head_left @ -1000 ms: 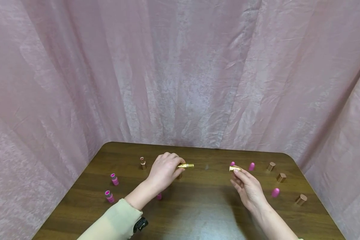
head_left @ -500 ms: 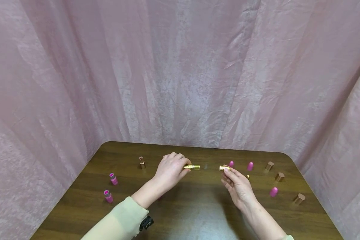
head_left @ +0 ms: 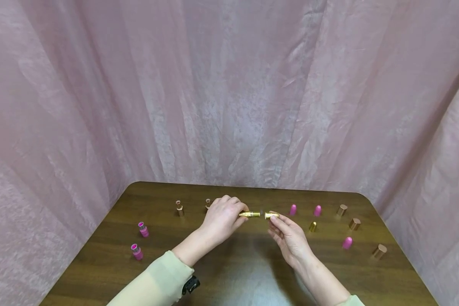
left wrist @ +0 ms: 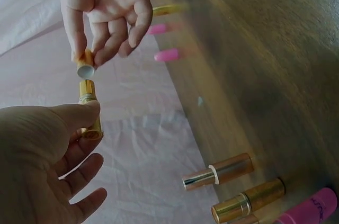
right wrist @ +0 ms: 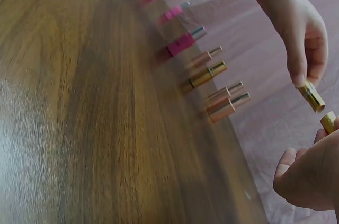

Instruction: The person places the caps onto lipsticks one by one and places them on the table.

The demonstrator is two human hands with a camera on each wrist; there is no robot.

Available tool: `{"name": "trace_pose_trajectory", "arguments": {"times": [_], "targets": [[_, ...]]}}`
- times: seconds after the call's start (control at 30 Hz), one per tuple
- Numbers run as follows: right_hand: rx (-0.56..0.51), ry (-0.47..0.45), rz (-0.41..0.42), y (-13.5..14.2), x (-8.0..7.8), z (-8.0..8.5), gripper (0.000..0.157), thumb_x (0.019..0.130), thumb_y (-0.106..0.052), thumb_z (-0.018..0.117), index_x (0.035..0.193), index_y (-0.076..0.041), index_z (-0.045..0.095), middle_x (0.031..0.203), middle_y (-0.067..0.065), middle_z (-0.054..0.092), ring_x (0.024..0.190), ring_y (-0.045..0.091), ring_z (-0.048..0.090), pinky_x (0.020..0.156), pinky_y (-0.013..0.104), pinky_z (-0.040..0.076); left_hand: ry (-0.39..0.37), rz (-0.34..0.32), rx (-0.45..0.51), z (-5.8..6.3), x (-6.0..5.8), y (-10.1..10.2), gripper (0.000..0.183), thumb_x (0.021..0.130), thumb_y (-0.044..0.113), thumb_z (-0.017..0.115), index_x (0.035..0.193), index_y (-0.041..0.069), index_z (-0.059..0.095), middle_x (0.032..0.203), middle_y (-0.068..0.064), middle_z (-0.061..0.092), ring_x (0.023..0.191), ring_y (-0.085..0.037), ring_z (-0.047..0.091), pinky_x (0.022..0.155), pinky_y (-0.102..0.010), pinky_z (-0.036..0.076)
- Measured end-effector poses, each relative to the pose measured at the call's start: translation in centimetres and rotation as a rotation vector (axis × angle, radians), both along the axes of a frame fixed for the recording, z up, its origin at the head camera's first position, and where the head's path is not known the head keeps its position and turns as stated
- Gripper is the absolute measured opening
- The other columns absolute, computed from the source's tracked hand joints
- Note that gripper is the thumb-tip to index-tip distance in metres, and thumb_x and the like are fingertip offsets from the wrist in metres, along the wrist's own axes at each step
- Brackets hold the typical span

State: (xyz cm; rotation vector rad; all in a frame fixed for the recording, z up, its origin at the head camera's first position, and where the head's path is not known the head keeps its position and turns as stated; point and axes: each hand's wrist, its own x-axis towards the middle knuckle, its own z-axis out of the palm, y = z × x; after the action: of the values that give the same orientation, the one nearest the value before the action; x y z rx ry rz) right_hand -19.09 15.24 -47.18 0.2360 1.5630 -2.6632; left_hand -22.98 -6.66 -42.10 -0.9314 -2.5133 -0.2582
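Gap: tube and cap sit closer together than half a second ago, nearly in line, just apart, not touching.
Left hand point(head_left: 225, 216): further right than a second ago, pinching the gold tube point(head_left: 251, 214) between thumb and fingers, narrow end toward the cap.
Right hand point(head_left: 290, 240): further left than before, pinching the gold cap point(head_left: 269, 216), its open end turned to the tube; the inside looks pale grey.
Both pieces: raised above the wooden table point(head_left: 245, 276).
Newly uncovered: the spare gold cap point(head_left: 313, 226), mostly hidden by the right hand half a second ago, now fully visible.
Caps on the right: pink caps point(head_left: 347, 243) and rose-gold caps point(head_left: 379, 251), standing.
Tubes on the left: pink tubes point(right wrist: 181, 44), rose-gold tubes point(right wrist: 221, 109) and a second gold tube point(right wrist: 208, 75), upright, capless; contents too small to tell.
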Motion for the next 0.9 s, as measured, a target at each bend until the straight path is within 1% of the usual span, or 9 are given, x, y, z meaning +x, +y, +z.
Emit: {"name": "trace_pose_trajectory", "arguments": {"times": [0.17,0.3,0.47,0.67,0.9], "targets": [[0.005,-0.007,-0.001,-0.8,-0.1,0.0,0.009,0.099,-0.009,0.066,0.103,-0.013,0.072,0.095,-0.004,0.071,0.095,0.015,0.061,0.097,0.037,0.051,0.007,-0.013,0.004,-0.1,0.0,0.3,0.018,0.087,0.033,0.082,0.099,0.021,0.075,0.096,0.007,0.069,0.09,-0.018,0.062,0.082,-0.039,0.051],[-0.003,-0.006,0.002,-1.1,-0.1,0.0,0.012,0.099,-0.008,0.066,0.107,-0.012,0.072,0.095,-0.004,0.069,0.094,0.014,0.061,0.094,0.036,0.052,-0.004,-0.003,-0.006,0.0,0.1,0.3,0.018,0.088,0.033,0.081,0.1,0.022,0.076,0.097,0.008,0.069,0.091,-0.017,0.062,0.083,-0.038,0.051],[-0.004,-0.003,-0.008,-1.3,-0.3,0.0,0.01,0.098,-0.008,0.067,0.104,-0.013,0.073,0.096,-0.003,0.07,0.094,0.014,0.062,0.093,0.034,0.053,-0.015,0.005,-0.008,0.0,0.1,0.3,0.017,0.088,0.033,0.081,0.1,0.022,0.076,0.097,0.008,0.068,0.092,-0.016,0.062,0.083,-0.038,0.051],[0.001,0.004,-0.006,-1.8,-0.5,-0.2,0.01,0.097,-0.008,0.068,0.103,-0.013,0.073,0.098,-0.003,0.071,0.092,0.012,0.063,0.093,0.035,0.052,-0.024,-0.005,0.004,-0.2,0.0,0.3,0.017,0.088,0.033,0.082,0.101,0.022,0.076,0.098,0.008,0.069,0.092,-0.016,0.062,0.082,-0.037,0.051],[0.003,-0.009,-0.006,-2.5,-0.7,-0.1,0.009,0.097,-0.007,0.068,0.101,-0.013,0.072,0.098,-0.002,0.071,0.097,0.016,0.062,0.094,0.037,0.051,-0.016,-0.015,0.009,-0.3,-0.2,0.4,0.018,0.088,0.033,0.081,0.102,0.022,0.076,0.098,0.009,0.069,0.09,-0.015,0.061,0.081,-0.036,0.051]]}}
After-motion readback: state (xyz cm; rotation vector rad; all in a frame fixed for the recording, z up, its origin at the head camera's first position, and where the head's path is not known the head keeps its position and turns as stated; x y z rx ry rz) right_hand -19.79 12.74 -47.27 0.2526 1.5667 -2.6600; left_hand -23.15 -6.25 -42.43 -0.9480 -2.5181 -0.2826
